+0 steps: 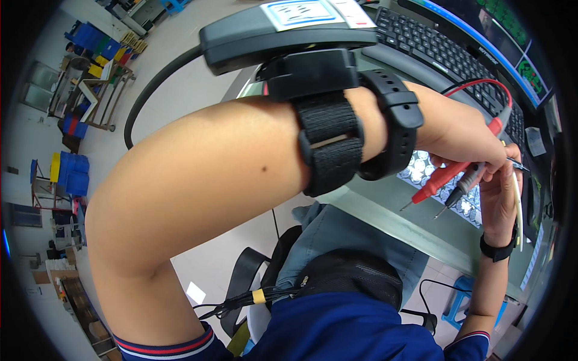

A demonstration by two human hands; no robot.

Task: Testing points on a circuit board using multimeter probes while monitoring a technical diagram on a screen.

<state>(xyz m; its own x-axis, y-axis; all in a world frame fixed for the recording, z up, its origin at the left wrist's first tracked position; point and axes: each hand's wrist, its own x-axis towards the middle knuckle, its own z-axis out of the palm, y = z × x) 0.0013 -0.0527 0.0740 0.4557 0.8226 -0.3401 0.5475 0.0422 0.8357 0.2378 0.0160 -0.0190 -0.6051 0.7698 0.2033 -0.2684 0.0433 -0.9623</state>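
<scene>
My left forearm reaches across the view to the right. My left hand (pixel 472 137) is closed around a red test probe (pixel 441 182) and a grey-and-black test probe (pixel 465 185), their metal tips pointing down toward me. Its fingers are partly hidden. Close beside it, my right hand (pixel 498 191) is closed with the fingertips raised, on a thin pale strip (pixel 518 207) seen nearly edge-on. A slim dark pen-like piece (pixel 518 164) sticks out by those fingertips; which hand has it I cannot tell. Below the hands lies a sheet with round printed pictures (pixel 414 170).
A black keyboard (pixel 430 51) and a lit monitor (pixel 506 36) stand at the far right of the grey-green table (pixel 385 210). Strapped to my left arm, a dark boxy device (pixel 289 42) trails a thick black cable (pixel 147 90). Blue bins (pixel 73 171) stand far left.
</scene>
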